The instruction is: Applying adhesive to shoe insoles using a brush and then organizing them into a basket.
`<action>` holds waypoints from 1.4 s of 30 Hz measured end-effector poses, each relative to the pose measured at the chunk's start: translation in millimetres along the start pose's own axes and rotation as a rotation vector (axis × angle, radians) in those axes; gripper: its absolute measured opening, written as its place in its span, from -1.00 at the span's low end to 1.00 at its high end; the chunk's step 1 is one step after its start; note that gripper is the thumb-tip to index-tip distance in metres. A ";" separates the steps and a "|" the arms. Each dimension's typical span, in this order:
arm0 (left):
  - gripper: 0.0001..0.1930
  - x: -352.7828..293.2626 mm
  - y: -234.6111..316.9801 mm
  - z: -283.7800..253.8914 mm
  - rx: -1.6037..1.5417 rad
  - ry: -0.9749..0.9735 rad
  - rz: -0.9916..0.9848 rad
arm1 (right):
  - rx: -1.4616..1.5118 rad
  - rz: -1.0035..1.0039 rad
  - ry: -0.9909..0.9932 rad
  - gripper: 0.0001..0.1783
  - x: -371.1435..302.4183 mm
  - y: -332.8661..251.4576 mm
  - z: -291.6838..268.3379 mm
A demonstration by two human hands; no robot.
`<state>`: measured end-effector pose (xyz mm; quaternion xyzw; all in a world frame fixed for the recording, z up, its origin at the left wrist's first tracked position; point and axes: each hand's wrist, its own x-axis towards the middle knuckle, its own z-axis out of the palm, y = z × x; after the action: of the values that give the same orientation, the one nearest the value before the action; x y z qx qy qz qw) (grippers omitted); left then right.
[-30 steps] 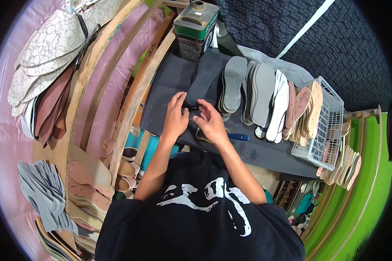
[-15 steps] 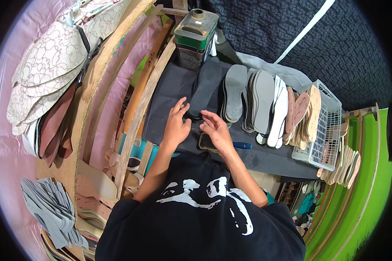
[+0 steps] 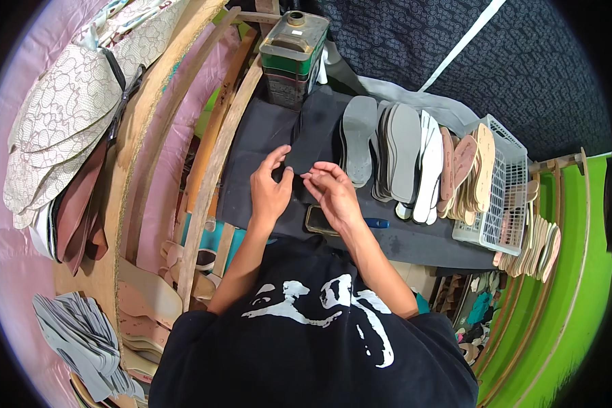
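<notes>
A stack of black shoe soles [image 3: 314, 129] lies on the dark tabletop in front of me. Beside its near left edge is my left hand [image 3: 272, 192], thumb and forefinger apart in a loose curve, holding nothing I can see. My right hand [image 3: 336, 195] is at the stack's near end, palm partly turned up. Its thumb and fingertips come together there; whatever is between them, if anything, is too small to make out. Below the right hand lies a dark phone-like rectangle [image 3: 321, 222] with a yellowish edge, and a blue-handled tool [image 3: 377, 223] rests to its right.
Grey soles [image 3: 360, 139], white soles [image 3: 428, 170] and tan insoles [image 3: 481, 170] stand in rows to the right, by a white plastic basket [image 3: 500, 231]. A metal can [image 3: 294, 58] stands behind the black stack. Wooden rails [image 3: 214, 163] and hanging patterned material [image 3: 68, 129] border the left.
The view has shifted slightly. My left hand's fingers have come nearer the black stack, and my right hand has turned its palm more upward, fingertips drawn closer to the stack's near end.
</notes>
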<state>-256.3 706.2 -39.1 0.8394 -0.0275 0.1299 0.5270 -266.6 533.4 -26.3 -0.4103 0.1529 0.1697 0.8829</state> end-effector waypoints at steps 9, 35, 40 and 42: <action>-0.47 -6.1 7.2 3.2 -1.011 -0.018 -0.552 | 0.223 0.049 0.064 -0.70 5.6 5.9 -6.5; -0.33 -124.3 156.4 36.1 -1.555 -0.658 -0.665 | -0.085 -0.322 0.402 -0.66 -249.4 -143.3 -218.3; -0.44 -176.9 174.1 87.7 -1.398 -0.583 -0.804 | -0.128 -0.231 0.482 -0.62 -260.1 -153.8 -273.7; -0.48 -200.2 151.7 111.0 -1.394 -0.538 -0.846 | -0.179 -0.170 0.449 -0.63 -258.1 -146.2 -302.1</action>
<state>-456.2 521.8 -1.0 0.2658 0.0903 -0.3279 0.9020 -475.1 165.3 -8.5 -0.5257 0.2943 0.0122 0.7981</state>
